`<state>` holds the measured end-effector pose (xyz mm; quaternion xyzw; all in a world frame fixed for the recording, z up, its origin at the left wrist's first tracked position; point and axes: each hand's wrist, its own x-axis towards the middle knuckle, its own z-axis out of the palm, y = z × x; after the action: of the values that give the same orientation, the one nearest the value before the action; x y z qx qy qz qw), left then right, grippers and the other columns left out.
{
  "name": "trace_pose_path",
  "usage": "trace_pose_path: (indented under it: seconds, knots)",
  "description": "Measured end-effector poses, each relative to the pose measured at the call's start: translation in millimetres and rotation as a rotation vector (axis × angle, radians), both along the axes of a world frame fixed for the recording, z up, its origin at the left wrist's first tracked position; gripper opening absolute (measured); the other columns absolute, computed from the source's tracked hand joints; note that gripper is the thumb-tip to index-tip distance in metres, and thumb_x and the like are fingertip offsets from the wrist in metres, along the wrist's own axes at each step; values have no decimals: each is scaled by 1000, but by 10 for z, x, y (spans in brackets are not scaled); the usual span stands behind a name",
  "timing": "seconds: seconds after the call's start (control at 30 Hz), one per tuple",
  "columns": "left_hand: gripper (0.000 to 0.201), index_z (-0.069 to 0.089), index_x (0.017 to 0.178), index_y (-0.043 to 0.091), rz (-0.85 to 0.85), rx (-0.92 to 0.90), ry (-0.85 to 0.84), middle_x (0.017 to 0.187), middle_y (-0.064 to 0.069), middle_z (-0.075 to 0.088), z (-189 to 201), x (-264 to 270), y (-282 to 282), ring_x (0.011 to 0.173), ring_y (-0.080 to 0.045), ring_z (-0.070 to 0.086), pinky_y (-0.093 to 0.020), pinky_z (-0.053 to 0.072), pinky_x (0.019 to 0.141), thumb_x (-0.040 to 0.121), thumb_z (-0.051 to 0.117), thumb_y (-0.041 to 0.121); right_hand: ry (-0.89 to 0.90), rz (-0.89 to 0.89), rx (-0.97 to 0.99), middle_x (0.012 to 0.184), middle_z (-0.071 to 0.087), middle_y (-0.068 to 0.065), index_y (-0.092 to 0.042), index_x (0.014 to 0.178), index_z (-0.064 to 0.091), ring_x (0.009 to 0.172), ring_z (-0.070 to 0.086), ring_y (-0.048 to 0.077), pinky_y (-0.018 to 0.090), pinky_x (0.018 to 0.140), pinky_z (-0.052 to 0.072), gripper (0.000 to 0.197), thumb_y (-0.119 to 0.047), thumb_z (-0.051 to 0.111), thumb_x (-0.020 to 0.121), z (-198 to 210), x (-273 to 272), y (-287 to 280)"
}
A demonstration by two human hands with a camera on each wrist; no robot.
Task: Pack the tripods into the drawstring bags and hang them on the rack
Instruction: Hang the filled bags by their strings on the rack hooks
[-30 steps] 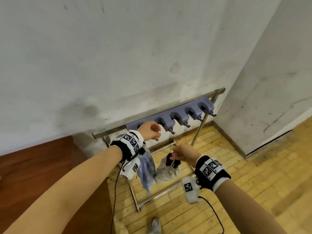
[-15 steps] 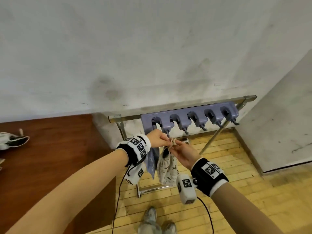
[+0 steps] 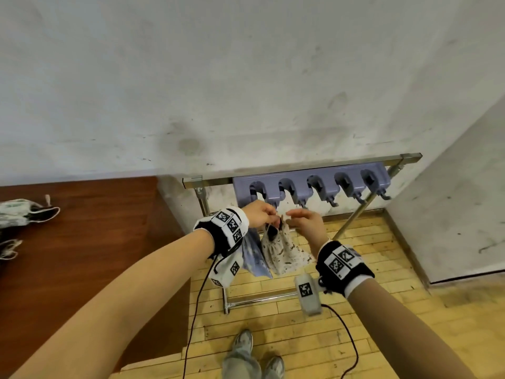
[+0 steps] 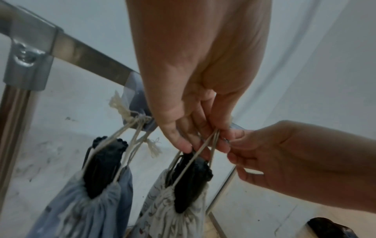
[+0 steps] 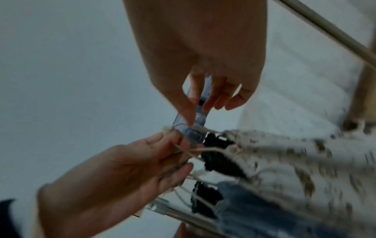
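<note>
A purple hook strip is fixed on the metal rack. From its leftmost hook hangs a blue drawstring bag, its cords knotted over the hook, with a black tripod head sticking out. Beside it hangs a white speckled bag, also holding a black tripod. My left hand pinches this bag's drawstring just under the second hook. My right hand pinches the same cord loop at the purple hook.
Three hooks to the right carry nothing. A brown table on the left holds more patterned bags. White walls form a corner at the right. My feet stand on the wooden floor below the rack's base bar.
The right hand has lifted the white bag from low in front of the rack up to the hooks. Both hands now meet on its drawstring. The view has swung left.
</note>
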<state>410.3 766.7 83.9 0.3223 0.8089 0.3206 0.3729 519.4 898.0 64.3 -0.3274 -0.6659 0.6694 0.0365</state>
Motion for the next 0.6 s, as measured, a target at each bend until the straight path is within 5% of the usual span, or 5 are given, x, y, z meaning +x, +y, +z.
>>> trace_pose_path:
  seconds: [0.07,0.17,0.27,0.43,0.6]
  knots:
    - [22,69,97,-2,-10,13,-4,84,-2,61,81,-8,28,70,-8,51,-16,41,68,95,54,13,25,174,135,101,65,10,-10,111,64,88,60,20,24,72,46,30,1,66,83,0,-86,78]
    - [19,68,95,1,-39,25,-60,85,-2,63,104,-7,56,85,-14,55,-25,44,82,95,52,12,40,383,312,106,67,10,-4,122,61,92,61,17,13,72,46,31,-3,59,91,-77,-127,99]
    - [16,64,88,8,-41,15,-59,80,1,62,106,4,49,86,-15,55,-27,46,82,96,51,11,86,486,471,94,65,-1,-7,107,64,84,56,14,12,70,45,17,-4,54,94,-60,-145,103]
    - [20,66,83,6,151,-93,115,85,-10,68,28,33,128,85,-22,62,-36,51,89,94,49,8,-35,514,559,90,60,0,-10,90,66,88,58,20,35,83,46,11,-18,58,94,-56,-197,204]
    - [29,47,68,13,300,-151,216,77,-7,55,-44,76,249,80,-24,51,-32,41,72,93,41,0,-114,443,618,79,47,0,-8,83,56,74,46,17,27,71,33,20,-13,46,99,-176,-309,114]
